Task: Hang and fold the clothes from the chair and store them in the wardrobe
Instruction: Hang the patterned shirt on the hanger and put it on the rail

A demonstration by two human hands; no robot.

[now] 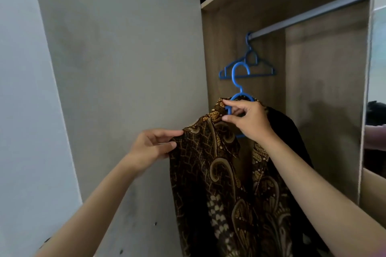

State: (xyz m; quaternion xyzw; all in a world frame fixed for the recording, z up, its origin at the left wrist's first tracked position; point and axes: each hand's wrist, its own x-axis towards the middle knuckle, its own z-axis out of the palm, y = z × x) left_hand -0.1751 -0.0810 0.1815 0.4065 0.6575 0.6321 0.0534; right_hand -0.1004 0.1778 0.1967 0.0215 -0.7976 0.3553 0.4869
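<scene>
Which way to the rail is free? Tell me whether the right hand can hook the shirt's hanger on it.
Probably yes: the right hand holds the shirt's hanger just below the rail, with only one empty hanger hung at its left end.

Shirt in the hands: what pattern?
Dark brown batik shirt with tan and gold leaf swirls; head view.

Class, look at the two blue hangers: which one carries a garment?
The nearer blue hanger, held by the right hand, carries the brown patterned shirt. The other blue hanger hangs bare on the wardrobe rail.

Shirt on hanger before wardrobe; second hanger on rail behind; wall left.
</scene>
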